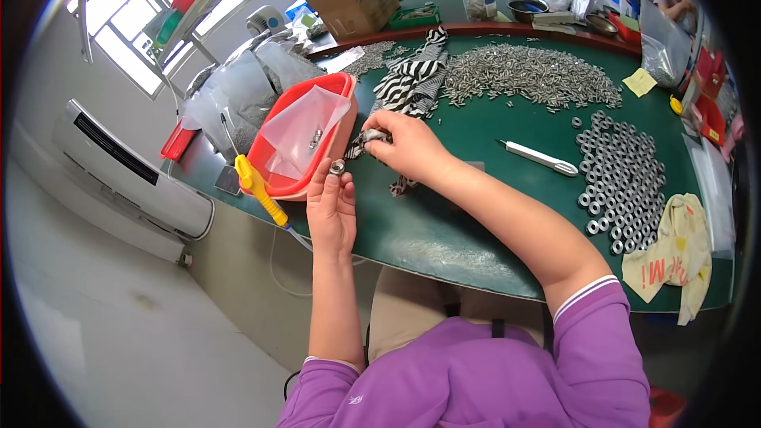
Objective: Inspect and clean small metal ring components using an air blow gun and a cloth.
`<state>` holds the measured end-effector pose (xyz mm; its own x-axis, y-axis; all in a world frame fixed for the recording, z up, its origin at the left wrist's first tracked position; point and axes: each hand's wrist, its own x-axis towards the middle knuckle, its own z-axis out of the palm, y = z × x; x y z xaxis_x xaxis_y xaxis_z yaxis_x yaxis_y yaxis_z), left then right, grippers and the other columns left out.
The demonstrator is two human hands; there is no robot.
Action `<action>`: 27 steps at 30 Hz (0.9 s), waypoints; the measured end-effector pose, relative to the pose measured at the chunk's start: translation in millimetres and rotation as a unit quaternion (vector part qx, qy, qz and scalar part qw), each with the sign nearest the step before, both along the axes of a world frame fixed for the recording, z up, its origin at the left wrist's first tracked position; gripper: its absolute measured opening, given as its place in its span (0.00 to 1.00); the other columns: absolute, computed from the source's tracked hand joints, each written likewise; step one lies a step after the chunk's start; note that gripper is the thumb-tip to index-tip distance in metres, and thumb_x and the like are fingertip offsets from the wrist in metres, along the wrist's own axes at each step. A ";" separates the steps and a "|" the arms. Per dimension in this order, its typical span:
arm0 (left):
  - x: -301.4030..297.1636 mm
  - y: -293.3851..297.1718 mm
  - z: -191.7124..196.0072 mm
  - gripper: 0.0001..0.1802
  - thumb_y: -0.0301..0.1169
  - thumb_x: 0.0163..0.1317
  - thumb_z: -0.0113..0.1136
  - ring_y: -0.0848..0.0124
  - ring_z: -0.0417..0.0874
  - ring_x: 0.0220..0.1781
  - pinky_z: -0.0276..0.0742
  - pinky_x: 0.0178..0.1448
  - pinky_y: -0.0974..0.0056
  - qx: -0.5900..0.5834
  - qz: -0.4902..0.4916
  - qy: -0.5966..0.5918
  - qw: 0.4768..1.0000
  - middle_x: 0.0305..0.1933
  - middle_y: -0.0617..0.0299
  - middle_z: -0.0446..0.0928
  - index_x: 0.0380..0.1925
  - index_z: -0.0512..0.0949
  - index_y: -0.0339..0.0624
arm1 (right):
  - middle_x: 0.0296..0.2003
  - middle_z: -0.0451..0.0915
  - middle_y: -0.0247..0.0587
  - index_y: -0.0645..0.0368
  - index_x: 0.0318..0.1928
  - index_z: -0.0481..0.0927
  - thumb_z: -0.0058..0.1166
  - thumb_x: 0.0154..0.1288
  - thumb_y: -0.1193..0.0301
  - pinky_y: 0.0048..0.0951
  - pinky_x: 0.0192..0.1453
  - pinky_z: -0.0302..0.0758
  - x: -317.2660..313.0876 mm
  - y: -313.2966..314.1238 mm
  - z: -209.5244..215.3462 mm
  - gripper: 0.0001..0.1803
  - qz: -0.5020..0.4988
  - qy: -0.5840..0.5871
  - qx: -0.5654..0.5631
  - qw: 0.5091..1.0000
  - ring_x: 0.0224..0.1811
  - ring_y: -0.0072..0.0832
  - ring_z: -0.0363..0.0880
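Observation:
My left hand [331, 210] is closed around a small metal ring [338, 167], held up at the fingertips beside the red basin. Just right of it, my right hand [408, 145] pinches a bunched zebra-striped cloth, part of which hangs below the palm. More striped cloth [408, 79] stretches away behind that hand. In the red basin [349, 123] lies a clear plastic bag [297, 131] with a few metal parts on it. A yellow air blow gun [258, 189] leans at the basin's near left side.
Many metal rings [622, 182] cover the right of the green table [476, 226]. A white-handled pointed tool [539, 158] lies left of them, a cream cloth [678, 250] in front. Small metal pins [531, 75] are heaped behind; a cardboard box [353, 4] stands at the back.

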<state>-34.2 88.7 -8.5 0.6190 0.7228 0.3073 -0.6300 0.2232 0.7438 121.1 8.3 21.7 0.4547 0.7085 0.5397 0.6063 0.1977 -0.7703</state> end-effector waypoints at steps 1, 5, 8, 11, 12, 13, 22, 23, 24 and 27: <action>-0.6 -0.6 1.1 0.17 0.23 0.63 0.52 0.75 0.78 0.42 0.77 0.46 0.74 -0.038 -0.026 -0.017 0.999 0.45 0.61 0.75 0.52 0.69 0.39 | 0.29 0.79 0.38 0.60 0.41 0.77 0.55 0.54 0.72 0.27 0.37 0.74 0.0 -1.2 5.2 0.12 0.028 0.049 0.000 0.998 0.30 0.25 0.77; -3.1 -2.6 -0.2 0.16 0.23 0.63 0.51 0.75 0.78 0.43 0.77 0.47 0.73 -0.035 -0.043 -0.015 0.998 0.45 0.61 0.75 0.52 0.68 0.39 | 0.29 0.79 0.33 0.61 0.43 0.77 0.56 0.56 0.72 0.23 0.34 0.73 -5.6 -8.6 25.1 0.13 0.134 0.155 -0.043 0.978 0.28 0.17 0.75; -2.1 -5.8 0.6 0.16 0.24 0.63 0.51 0.74 0.78 0.44 0.77 0.47 0.71 -0.035 -0.045 -0.004 0.998 0.45 0.61 0.76 0.52 0.69 0.38 | 0.30 0.79 0.33 0.61 0.44 0.77 0.57 0.55 0.72 0.22 0.37 0.74 -11.5 -7.5 21.9 0.14 0.184 0.146 -0.047 0.971 0.31 0.17 0.76; 2.5 -8.0 0.2 0.15 0.26 0.63 0.52 0.73 0.79 0.43 0.77 0.47 0.70 -0.052 -0.018 0.012 0.998 0.46 0.61 0.76 0.50 0.70 0.39 | 0.33 0.79 0.34 0.61 0.43 0.78 0.57 0.55 0.71 0.22 0.40 0.74 -14.0 -6.9 18.3 0.14 0.220 0.136 -0.039 0.965 0.35 0.17 0.76; 3.3 -9.2 0.4 0.14 0.27 0.63 0.52 0.72 0.79 0.42 0.76 0.47 0.69 -0.044 -0.008 0.019 0.999 0.46 0.60 0.76 0.49 0.71 0.38 | 0.33 0.79 0.35 0.60 0.42 0.78 0.57 0.55 0.71 0.23 0.40 0.74 -14.6 -6.8 18.0 0.13 0.215 0.125 -0.049 0.967 0.35 0.19 0.77; 3.0 -9.2 0.5 0.14 0.27 0.63 0.52 0.72 0.79 0.42 0.76 0.47 0.69 -0.045 -0.008 0.018 0.999 0.46 0.60 0.76 0.49 0.71 0.38 | 0.34 0.79 0.36 0.59 0.41 0.79 0.57 0.55 0.72 0.24 0.40 0.74 -15.4 -7.0 18.0 0.12 0.211 0.113 -0.060 0.969 0.35 0.20 0.77; -14.4 -2.6 2.1 0.13 0.26 0.63 0.53 0.72 0.79 0.39 0.76 0.45 0.69 0.004 -0.058 0.032 0.998 0.40 0.58 0.77 0.48 0.72 0.35 | 0.30 0.77 0.39 0.57 0.35 0.78 0.56 0.51 0.75 0.34 0.43 0.73 -6.3 -3.7 3.1 0.08 0.051 -0.225 0.011 0.973 0.37 0.38 0.76; -11.1 -3.7 4.7 0.13 0.26 0.63 0.53 0.72 0.79 0.39 0.76 0.45 0.69 0.004 -0.061 0.033 0.998 0.40 0.58 0.77 0.48 0.72 0.35 | 0.31 0.78 0.39 0.56 0.37 0.78 0.57 0.51 0.74 0.32 0.43 0.74 1.1 -0.9 -4.8 0.10 0.043 -0.188 -0.014 0.981 0.37 0.35 0.78; -9.4 -3.3 8.0 0.14 0.26 0.63 0.52 0.71 0.79 0.40 0.77 0.46 0.68 0.002 -0.041 0.036 0.999 0.41 0.57 0.77 0.48 0.72 0.35 | 0.32 0.78 0.39 0.56 0.38 0.77 0.58 0.51 0.74 0.30 0.42 0.74 -0.5 -3.3 2.2 0.11 0.050 -0.113 -0.032 0.992 0.36 0.33 0.78; -13.9 1.5 4.5 0.15 0.24 0.62 0.52 0.69 0.80 0.42 0.77 0.49 0.67 0.006 -0.025 0.030 0.999 0.44 0.56 0.76 0.50 0.69 0.36 | 0.32 0.79 0.37 0.59 0.39 0.76 0.60 0.52 0.73 0.25 0.41 0.74 -11.1 -10.1 23.3 0.13 0.072 0.020 -0.035 0.997 0.35 0.25 0.78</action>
<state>-48.2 90.2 -4.0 0.6714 0.6877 0.2762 -0.5719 0.2438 0.7832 110.0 -1.8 45.0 0.3664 0.8035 0.4692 0.5435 0.2245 -0.8089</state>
